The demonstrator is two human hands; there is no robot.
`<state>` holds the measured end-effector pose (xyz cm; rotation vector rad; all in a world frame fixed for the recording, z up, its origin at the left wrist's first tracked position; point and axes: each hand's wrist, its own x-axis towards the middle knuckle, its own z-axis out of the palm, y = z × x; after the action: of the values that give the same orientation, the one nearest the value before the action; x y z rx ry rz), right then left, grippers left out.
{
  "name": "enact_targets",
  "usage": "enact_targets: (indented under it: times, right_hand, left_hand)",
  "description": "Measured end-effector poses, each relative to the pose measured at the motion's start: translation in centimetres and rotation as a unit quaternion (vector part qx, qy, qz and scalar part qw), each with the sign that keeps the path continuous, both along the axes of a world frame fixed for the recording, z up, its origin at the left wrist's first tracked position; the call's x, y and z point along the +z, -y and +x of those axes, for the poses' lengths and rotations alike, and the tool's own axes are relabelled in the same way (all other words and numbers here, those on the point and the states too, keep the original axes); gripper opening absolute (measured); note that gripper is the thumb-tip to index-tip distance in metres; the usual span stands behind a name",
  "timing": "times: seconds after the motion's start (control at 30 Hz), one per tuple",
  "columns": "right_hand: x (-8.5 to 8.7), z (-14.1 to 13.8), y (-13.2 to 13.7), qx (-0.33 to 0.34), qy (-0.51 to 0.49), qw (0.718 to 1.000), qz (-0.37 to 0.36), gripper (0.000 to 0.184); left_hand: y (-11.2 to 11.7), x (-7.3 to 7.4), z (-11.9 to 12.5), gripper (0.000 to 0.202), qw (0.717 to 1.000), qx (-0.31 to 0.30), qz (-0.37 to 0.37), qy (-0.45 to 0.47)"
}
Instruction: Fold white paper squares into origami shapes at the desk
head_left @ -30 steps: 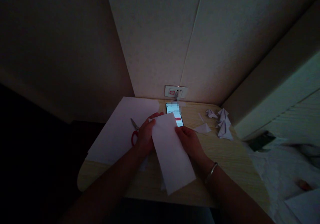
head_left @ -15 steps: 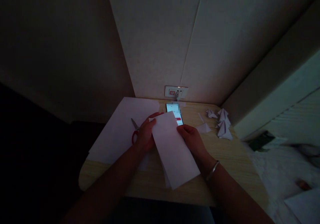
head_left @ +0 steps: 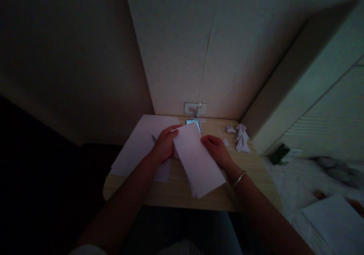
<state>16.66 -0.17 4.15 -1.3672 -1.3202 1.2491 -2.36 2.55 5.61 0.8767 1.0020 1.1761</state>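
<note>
Between my two hands is a folded white sheet of paper (head_left: 199, 160), tilted above the table, with another layer showing beneath its lower left edge. My left hand (head_left: 165, 144) pinches its upper left corner, thumb on top. At the upper right edge my right hand (head_left: 216, 148) grips it between thumb and fingers; a bracelet circles that wrist. Scissors (head_left: 154, 138) lie by my left hand, only a blade tip showing. Under them is a stack of white paper (head_left: 136, 148). A lit phone (head_left: 191, 122) lies behind the folded sheet, mostly covered by it.
Several folded paper pieces (head_left: 242, 143) stand at the table's right side, with paper scraps (head_left: 225, 141) beside them. A wall socket (head_left: 195, 109) with a plug sits behind the wooden table (head_left: 182, 198). To the right, a lower pale surface holds a white sheet (head_left: 335, 221).
The view has shifted, showing more of the right side and my lap. The folded sheet stays in both hands; it now covers more of the phone, and my left hand hides the scissor handles.
</note>
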Motion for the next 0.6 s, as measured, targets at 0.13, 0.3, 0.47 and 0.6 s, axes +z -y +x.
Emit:
enact_targets:
  times: [0.13,0.3,0.47,0.6]
  right_hand:
    - [0.9,1.0,1.0,0.038,0.062,0.997,0.031,0.029]
    - [2.0,1.2,2.6,0.132,0.174,0.973,0.079,0.029]
    - [2.6,0.8,3.7,0.188,0.245,0.942,0.128,0.027]
    - [2.8,0.7,4.2,0.207,0.263,0.930,0.152,0.026]
  left_hand:
    - [0.4,1.2,-1.3,0.041,0.987,-0.063,0.073,-0.131]
    - [0.7,2.0,-1.5,0.051,0.936,-0.178,0.114,-0.283]
    - [1.5,2.5,-0.5,0.028,0.839,-0.234,0.247,-0.425]
    - [2.9,3.8,0.3,0.023,0.735,-0.281,0.291,-0.544]
